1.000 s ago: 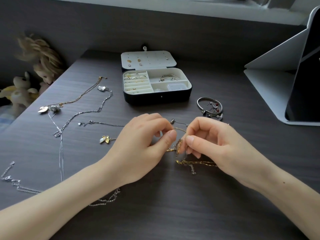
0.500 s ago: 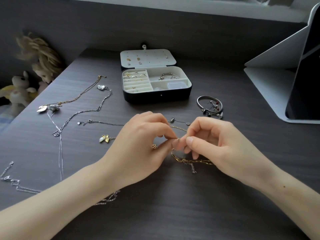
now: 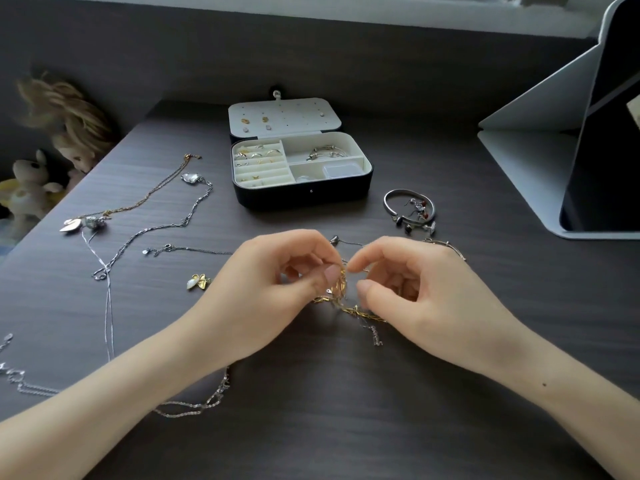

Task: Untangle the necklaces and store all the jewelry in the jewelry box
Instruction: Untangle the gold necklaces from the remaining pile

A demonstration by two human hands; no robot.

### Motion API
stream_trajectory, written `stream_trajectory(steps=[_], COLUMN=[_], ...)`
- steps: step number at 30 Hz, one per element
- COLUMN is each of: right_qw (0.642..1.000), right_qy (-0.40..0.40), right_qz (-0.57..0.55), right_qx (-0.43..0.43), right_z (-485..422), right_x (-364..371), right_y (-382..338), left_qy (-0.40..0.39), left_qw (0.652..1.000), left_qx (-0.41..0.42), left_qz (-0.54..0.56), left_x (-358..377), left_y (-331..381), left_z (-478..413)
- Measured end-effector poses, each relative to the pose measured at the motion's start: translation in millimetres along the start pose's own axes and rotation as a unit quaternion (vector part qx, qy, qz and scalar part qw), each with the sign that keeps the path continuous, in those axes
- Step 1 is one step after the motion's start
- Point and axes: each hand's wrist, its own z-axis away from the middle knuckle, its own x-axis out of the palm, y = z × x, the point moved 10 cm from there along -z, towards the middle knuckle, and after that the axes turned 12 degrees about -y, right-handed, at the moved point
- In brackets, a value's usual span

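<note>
In the centre of the frame, on the dark wood-grain desk [image 3: 346, 417] and below the open black jewelry box with cream compartments [image 3: 301, 199], my two hands meet over the tangled gold link chain [image 3: 341, 293]. My left hand [image 3: 270, 289] pinches the bunched knot between thumb and curled fingers. My right hand [image 3: 419, 292] curls just beside it, forefinger and thumb slightly apart, and I cannot tell whether a fine strand is caught between them.

I judge the chain to be light, limp and slippery. It has no stiffness to push against, and a hard tug would only tighten the knot or kink the links. The best hold is a loose loop at the knot's edge, teased outward with my fingertips.

From the knot, the free length lies on the desk. Its long axis runs roughly left to right, sloping toward the lower right of the frame.
</note>
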Motion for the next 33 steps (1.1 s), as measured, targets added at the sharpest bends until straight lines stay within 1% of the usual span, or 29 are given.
stream_trajectory(steps=[4, 6, 10, 14, 18, 22, 25, 28, 33], right_qw=[0.998, 0.997, 0.997, 0.999, 0.999, 0.999, 0.999, 0.998, 0.999], right_qy=[-0.004, 0.0, 0.003, -0.003, -0.007, -0.002, 0.004, 0.015, 0.014], right_qz=[0.061, 0.071, 0.064, 0.029, 0.025, 0.022, 0.042, 0.054, -0.031], right_qx=[-0.03, -0.037, -0.039, -0.04, -0.046, -0.037, -0.01, 0.011, -0.017], right_z=[-1, -1, -1, 0, 0, -2, -1, 0, -3], right_x=[5, 5, 5, 5, 4, 2, 1, -2, -2], right_y=[-8, -8, -7, -8, -11, -10, -5, -1, -6], left_qy=[-0.016, -0.019, -0.02, -0.01, -0.026, -0.025, -0.028, -0.034, -0.049], left_qw=[1.0, 1.0, 1.0, 1.0, 0.999, 0.999, 0.999, 0.999, 0.998], left_qx=[0.007, 0.007, 0.002, 0.01, 0.023, 0.014, 0.012, 0.001, 0.001], left_qz=[0.007, 0.007, -0.008, -0.012, -0.019, -0.015, -0.012, 0.013, 0.028], left_x=[4, 6, 6, 3, 7, 6, 7, 9, 13], left_y=[1, 1, 1, 5, 9, 5, 2, -3, -4], left_z=[-1, -1, -1, -1, -1, 0, 0, 0, 0])
